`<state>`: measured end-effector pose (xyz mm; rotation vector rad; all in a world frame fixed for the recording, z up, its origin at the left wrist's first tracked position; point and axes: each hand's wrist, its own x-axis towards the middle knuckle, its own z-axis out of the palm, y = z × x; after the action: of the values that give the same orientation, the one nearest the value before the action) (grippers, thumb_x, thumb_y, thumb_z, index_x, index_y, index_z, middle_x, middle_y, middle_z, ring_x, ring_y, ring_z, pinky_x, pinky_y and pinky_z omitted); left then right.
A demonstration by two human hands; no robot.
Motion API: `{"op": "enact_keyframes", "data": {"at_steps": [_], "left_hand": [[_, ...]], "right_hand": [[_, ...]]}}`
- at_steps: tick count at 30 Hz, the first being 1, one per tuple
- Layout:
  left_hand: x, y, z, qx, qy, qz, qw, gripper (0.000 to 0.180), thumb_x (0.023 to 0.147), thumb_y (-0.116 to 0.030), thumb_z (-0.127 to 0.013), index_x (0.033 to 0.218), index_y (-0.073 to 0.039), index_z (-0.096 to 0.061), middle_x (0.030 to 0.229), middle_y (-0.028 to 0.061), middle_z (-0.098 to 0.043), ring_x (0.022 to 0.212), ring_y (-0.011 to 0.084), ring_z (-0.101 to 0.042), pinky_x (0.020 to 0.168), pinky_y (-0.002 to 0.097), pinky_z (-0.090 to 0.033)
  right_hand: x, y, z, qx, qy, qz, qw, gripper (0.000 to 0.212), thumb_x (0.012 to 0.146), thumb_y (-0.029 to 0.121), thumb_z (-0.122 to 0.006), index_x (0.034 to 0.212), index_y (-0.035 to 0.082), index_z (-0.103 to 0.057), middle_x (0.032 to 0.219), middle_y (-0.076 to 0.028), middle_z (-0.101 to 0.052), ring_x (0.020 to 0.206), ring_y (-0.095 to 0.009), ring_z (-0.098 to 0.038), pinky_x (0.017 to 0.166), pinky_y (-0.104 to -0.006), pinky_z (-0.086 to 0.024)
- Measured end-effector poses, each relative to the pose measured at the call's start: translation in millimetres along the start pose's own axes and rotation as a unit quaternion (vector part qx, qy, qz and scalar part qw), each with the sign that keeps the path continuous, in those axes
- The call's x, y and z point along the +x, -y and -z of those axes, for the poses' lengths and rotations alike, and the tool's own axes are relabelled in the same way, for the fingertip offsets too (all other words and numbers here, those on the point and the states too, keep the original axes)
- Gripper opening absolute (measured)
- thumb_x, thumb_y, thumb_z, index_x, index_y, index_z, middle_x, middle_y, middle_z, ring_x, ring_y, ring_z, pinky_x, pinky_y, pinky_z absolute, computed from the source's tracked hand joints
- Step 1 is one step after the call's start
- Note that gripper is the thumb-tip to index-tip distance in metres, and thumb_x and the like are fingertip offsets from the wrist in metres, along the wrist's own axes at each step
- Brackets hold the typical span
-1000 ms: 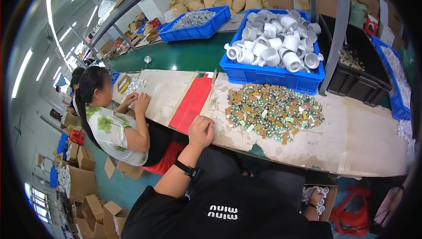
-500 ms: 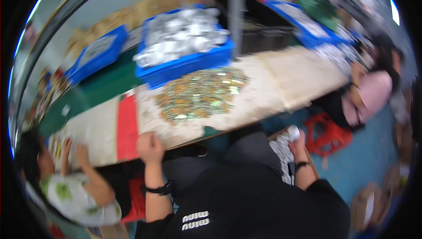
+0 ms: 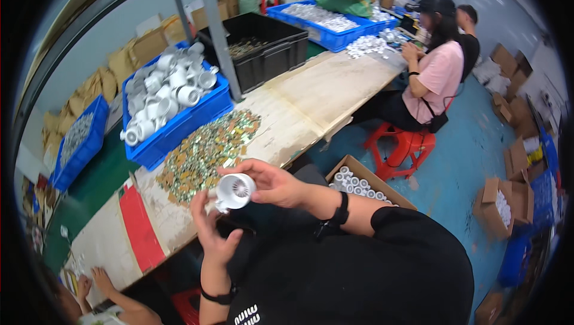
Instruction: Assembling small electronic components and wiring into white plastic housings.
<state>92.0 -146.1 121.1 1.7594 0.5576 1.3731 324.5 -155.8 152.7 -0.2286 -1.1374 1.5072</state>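
Note:
My right hand (image 3: 278,186) grips a white round plastic housing (image 3: 235,192) between thumb and fingers. Its open end faces up toward me, showing a ring of thin fins inside, and a small tab sticks out at its lower left. My left hand (image 3: 216,238) is beside it with thumb and fingers apart; its fingertips are close to the housing's left side, and I cannot tell whether they touch it. Just beyond both hands, a heap of small green and orange circuit boards (image 3: 206,151) lies on the worn pale tabletop (image 3: 305,104).
A blue crate (image 3: 173,139) of white housings and a black bin (image 3: 269,56) stand behind the heap. At my right is a cardboard box (image 3: 397,196) of white round parts. A person in pink (image 3: 439,71) sits farther right; another person's hands (image 3: 98,280) rest at lower left.
My right hand has brought the white housing up from the box at my right to in front of me. My left hand has opened beside it. The view has turned rightward.

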Motion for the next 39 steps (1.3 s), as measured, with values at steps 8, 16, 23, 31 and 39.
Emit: {"op": "enact_keyframes", "data": {"at_steps": [8,16,23,31,39], "left_hand": [[80.3,36.6,15.2,-0.045,-0.185,-0.021,0.982,0.064,0.088,-0.009,-0.082,0.139,-0.005,-0.043,0.138,0.0147,-0.057,0.130,0.0272,-0.057,0.114,0.0424,-0.043],[184.6,78.9,73.7,-0.147,-0.232,0.005,0.962,0.056,0.098,-0.033,-0.067,0.140,-0.005,-0.045,0.105,0.0119,-0.063,0.089,0.0218,-0.065,0.071,0.0356,-0.054],[151.8,173.6,113.9,-0.234,-0.161,0.079,0.956,0.084,0.087,-0.069,-0.063,0.142,-0.007,-0.049,0.101,0.0059,-0.063,0.076,0.0188,-0.064,0.059,0.0292,-0.052],[156.2,122.2,45.9,-0.113,-0.088,0.081,0.986,0.084,0.089,-0.074,-0.058,0.130,-0.002,-0.048,0.089,0.0063,-0.058,0.069,0.0141,-0.059,0.054,0.0262,-0.046],[137.5,132.4,36.9,-0.063,-0.072,0.113,0.989,0.088,0.084,-0.073,-0.070,0.134,-0.004,-0.050,0.102,0.0037,-0.060,0.090,0.0144,-0.061,0.077,0.0296,-0.049]], "right_hand": [[69.4,-20.9,41.0,-0.464,-0.095,0.123,0.872,0.042,0.090,0.009,-0.077,0.131,0.007,-0.071,0.136,-0.013,-0.058,0.130,-0.026,-0.056,0.111,-0.0414,-0.044],[87.0,-5.3,191.4,-0.615,-0.254,0.066,0.744,0.012,0.087,0.011,-0.075,0.094,0.001,-0.077,0.083,-0.013,-0.068,0.071,-0.027,-0.066,0.069,-0.0374,-0.055],[93.0,-17.7,203.5,-0.582,-0.254,0.057,0.771,0.016,0.082,0.016,-0.079,0.089,0.002,-0.075,0.083,-0.014,-0.070,0.074,-0.027,-0.069,0.068,-0.0379,-0.055],[88.9,-2.8,188.0,-0.683,-0.141,0.019,0.717,0.017,0.083,0.016,-0.079,0.095,0.005,-0.072,0.087,-0.008,-0.068,0.076,-0.024,-0.068,0.069,-0.0372,-0.054],[88.9,-1.9,184.0,-0.632,-0.165,0.025,0.757,0.011,0.084,0.012,-0.076,0.087,0.003,-0.071,0.079,-0.010,-0.067,0.066,-0.025,-0.065,0.063,-0.0361,-0.052]]}}
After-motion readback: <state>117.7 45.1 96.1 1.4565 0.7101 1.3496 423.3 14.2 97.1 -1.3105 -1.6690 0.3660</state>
